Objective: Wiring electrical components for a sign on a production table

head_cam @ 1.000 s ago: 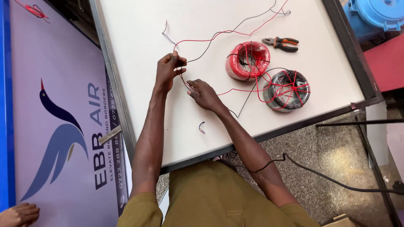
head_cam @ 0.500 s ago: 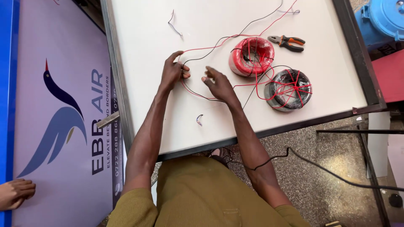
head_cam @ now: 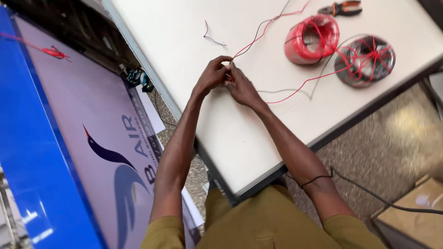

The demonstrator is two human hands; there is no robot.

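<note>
While both hands (head_cam: 227, 77) pinch it, the red wire (head_cam: 272, 20) runs up-right toward the coils

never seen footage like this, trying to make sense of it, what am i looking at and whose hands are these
The one picture comes from a camera on a person's head, looking down, so both hands are their own. The left hand and right hand meet over a white table, pinching red wire and black wire together. On the table lie a red wire coil, a dark coil, pliers and a short wire scrap. A blue-edged sign panel lies to the left.
</note>
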